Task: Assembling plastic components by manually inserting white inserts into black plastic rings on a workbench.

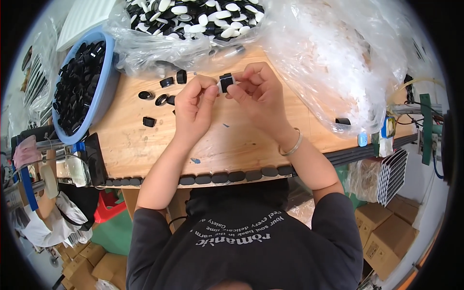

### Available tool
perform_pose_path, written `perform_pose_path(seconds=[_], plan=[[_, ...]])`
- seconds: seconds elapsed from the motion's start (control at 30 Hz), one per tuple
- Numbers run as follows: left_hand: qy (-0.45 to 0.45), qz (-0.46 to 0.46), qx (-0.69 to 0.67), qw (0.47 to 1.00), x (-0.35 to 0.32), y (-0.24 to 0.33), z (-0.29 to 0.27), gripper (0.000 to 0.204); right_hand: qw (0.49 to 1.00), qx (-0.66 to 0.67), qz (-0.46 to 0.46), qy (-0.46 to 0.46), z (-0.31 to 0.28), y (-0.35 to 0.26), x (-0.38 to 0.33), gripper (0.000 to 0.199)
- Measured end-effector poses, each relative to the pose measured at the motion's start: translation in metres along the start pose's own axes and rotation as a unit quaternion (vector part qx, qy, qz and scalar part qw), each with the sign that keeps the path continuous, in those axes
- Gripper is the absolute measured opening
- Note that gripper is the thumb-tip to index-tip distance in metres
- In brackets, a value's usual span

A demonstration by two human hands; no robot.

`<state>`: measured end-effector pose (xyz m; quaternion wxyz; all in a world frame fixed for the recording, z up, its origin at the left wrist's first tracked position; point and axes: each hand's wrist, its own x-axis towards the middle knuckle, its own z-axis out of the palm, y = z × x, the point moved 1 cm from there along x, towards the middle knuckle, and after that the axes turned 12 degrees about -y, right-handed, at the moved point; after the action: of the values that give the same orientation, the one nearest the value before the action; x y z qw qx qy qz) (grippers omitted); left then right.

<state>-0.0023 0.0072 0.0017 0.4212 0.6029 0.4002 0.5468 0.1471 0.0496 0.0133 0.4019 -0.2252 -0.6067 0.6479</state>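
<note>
Between my two hands, above the middle of the wooden table, is a small glossy black part with a pale edge (225, 83). My left hand (195, 102) pinches its left side with thumb and forefinger, the other fingers curled in. From the right, my right hand (261, 94) grips it with the thumb in front, a bangle round that wrist. Fingers cover much of the part, so its exact kind is hidden. Left of my left hand lie several loose black ring-like pieces, among them an upright ring (181, 76), a flat one (145, 95) and a squarish one (149, 121).
A blue basin (110, 60) of black parts stands at left. Behind my hands lies a clear bag (159, 47) with black and white oval pieces. Another bag (290, 72) with white pieces spreads to the right. Dark rounded pads (220, 178) line the table's (241, 150) near edge.
</note>
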Motion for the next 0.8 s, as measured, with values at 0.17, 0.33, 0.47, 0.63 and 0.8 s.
perform_pose_path(seconds=[0.17, 0.33, 0.47, 0.63, 0.8], plan=[[0.023, -0.029, -0.088, 0.995, 0.000, 0.002, 0.000, 0.010, 0.994, 0.106, -0.001, 0.006, -0.001, 0.002, 0.002, 0.023], [-0.017, -0.047, -0.074, 0.996, 0.001, 0.002, -0.004, 0.010, 1.000, 0.012, -0.004, -0.006, -0.004, -0.002, 0.001, 0.019], [-0.026, -0.018, -0.029, 0.999, 0.000, -0.002, -0.011, 0.007, 1.000, -0.021, -0.003, -0.019, -0.003, 0.000, -0.002, 0.016], [-0.019, -0.038, -0.065, 0.997, 0.002, 0.004, -0.009, 0.005, 0.998, -0.057, -0.021, -0.011, -0.002, -0.004, -0.004, 0.017], [-0.011, -0.014, 0.015, 1.000, 0.004, 0.008, -0.004, 0.009, 0.980, -0.185, -0.074, -0.007, -0.005, -0.005, -0.002, 0.020]])
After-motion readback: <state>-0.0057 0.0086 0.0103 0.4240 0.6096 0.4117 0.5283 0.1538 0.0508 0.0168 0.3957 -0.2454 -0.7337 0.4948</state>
